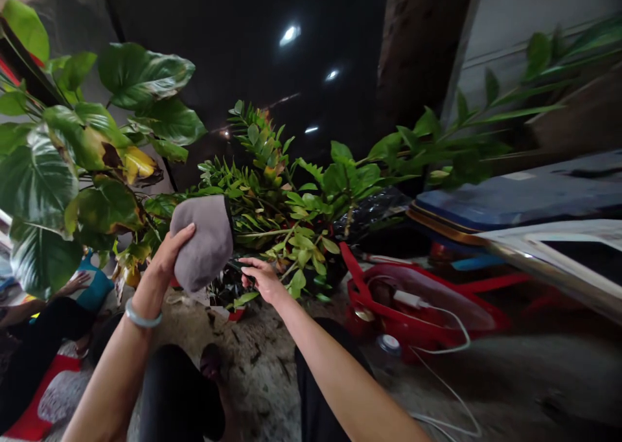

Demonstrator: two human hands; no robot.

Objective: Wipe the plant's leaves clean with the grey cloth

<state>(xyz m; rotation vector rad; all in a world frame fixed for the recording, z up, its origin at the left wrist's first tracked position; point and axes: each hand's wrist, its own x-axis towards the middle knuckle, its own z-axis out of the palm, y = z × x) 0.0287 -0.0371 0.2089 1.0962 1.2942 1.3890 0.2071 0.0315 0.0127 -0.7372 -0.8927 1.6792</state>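
My left hand grips a rounded grey-mauve cloth piece from its left side, thumb on the near face. A dark edge runs down the cloth's right side. To the right of it, my right hand is closed, its fingers pinching a small dark object whose kind I cannot make out. The tip of that object lies close to the cloth's lower right edge; whether they touch is unclear. Just beyond both hands stands a leafy green potted plant, partly hidden by the cloth.
Large-leaved foliage fills the left. On the right are a red plastic item with a white cable and a blurred stack of flat panels. Another person's hand shows at far left. A dark glossy surface rises behind.
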